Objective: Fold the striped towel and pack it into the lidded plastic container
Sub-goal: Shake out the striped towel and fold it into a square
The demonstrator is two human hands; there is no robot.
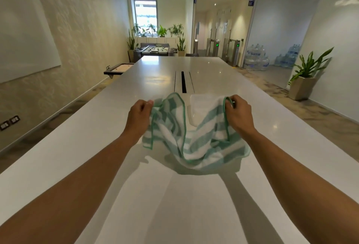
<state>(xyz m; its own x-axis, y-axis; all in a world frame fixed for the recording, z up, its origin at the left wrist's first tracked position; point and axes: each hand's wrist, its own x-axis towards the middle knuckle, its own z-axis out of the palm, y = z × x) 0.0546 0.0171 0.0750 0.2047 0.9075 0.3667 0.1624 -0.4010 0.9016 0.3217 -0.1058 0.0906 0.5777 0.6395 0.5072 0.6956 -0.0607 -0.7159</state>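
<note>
Two bare forearms reach forward over a long white table (97,146), seen from a camera worn on the person's head. Far left, a whiteboard (25,33) hangs on the wall. Moving right, the left hand (138,116) is closed in a pinch on one upper corner of a towel (194,142) with green and white stripes and a green stitched edge. The towel hangs between both hands, raised above the table; its middle sags in loose folds, the lowest part close to the tabletop, where its shadow falls. Whether the cloth touches the surface cannot be told. Just behind the towel, near its right half, a pale translucent box (202,105) sits on the table, mostly hidden by the cloth; its lid cannot be made out. Beyond it a dark slot (183,82) runs along the table's middle. Further right, the right hand (239,116) is closed on the towel's other upper corner, fingers curled over the green edge. At far right a potted plant (306,76) stands on the floor.
</note>
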